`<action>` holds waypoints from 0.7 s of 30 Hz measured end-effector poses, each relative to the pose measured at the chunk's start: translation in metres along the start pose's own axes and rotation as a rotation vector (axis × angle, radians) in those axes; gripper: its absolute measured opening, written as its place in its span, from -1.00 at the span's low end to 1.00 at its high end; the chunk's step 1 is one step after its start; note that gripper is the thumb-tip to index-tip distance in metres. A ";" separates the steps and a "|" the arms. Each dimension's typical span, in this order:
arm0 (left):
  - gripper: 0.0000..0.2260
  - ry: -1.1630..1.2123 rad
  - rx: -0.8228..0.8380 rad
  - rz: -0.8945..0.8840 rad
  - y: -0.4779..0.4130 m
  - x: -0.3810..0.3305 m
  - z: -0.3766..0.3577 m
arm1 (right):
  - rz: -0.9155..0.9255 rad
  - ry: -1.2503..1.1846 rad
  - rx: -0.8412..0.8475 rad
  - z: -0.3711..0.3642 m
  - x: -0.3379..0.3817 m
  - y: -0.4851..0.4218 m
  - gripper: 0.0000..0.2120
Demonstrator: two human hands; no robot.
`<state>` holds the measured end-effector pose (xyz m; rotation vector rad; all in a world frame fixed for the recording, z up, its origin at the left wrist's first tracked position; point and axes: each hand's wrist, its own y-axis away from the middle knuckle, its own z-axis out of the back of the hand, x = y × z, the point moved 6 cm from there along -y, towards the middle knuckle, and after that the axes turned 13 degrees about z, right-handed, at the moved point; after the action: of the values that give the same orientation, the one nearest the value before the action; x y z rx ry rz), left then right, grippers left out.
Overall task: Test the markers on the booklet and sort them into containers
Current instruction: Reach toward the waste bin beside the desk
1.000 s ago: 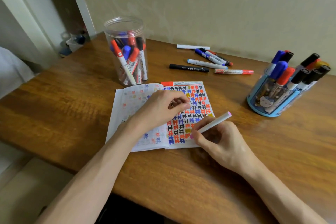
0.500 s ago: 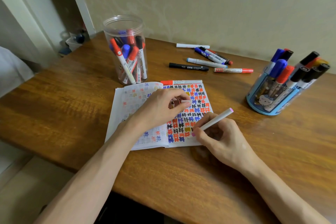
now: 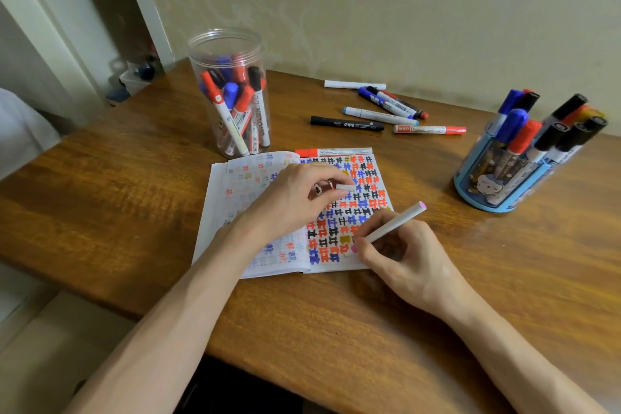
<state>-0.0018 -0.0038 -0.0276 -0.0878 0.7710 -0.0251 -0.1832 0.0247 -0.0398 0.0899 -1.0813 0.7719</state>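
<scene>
Nearest, the right hand (image 3: 403,255) is curled round a white marker (image 3: 391,228), thumb and fingers clamped on its barrel. The marker's pink tip touches the lower right part of the open booklet (image 3: 235,202), and its far end tilts up and to the right. Just to the left, the left hand (image 3: 292,202) rests on the middle of the booklet and pinches a small white cap (image 3: 346,187) between thumb and fingertips. The two hands are near each other but not touching.

The booklet lies flat on the wooden counter (image 3: 100,198); its right page is filled with rows of red, blue, black and yellow marks. A red-capped marker (image 3: 332,152) lies along the booklet's far edge.

Beyond it on the left stands a clear plastic jar (image 3: 225,40), with no lid on it, holding red, blue and black capped markers. On the right a blue holder (image 3: 497,195) carries more markers, leaning outward. Between these, further back, loose markers lie on the counter: a black one (image 3: 346,124), a red-capped one (image 3: 428,129), several overlapping ones, and a white one (image 3: 354,84) near the wall.
</scene>
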 end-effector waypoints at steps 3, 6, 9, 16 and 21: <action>-0.76 0.052 0.008 0.033 -0.001 0.000 0.001 | -0.020 -0.043 0.008 0.001 0.000 -0.001 -0.94; -0.80 0.146 0.027 0.047 -0.001 -0.002 0.003 | -0.066 -0.184 -0.205 0.020 0.000 -0.002 -0.96; -0.84 0.182 0.036 0.043 0.001 -0.004 0.005 | -0.077 -0.218 -0.394 0.039 -0.002 -0.001 -0.84; -0.85 0.220 0.084 -0.006 0.003 -0.011 0.004 | -0.056 -0.228 -0.466 0.043 0.000 0.001 -0.75; -0.85 0.220 0.088 -0.035 0.005 -0.015 0.004 | -0.037 -0.223 -0.442 0.041 0.003 0.000 -0.80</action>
<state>-0.0098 0.0018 -0.0149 -0.0147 0.9874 -0.1037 -0.2133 0.0084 -0.0171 -0.1831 -1.4368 0.4827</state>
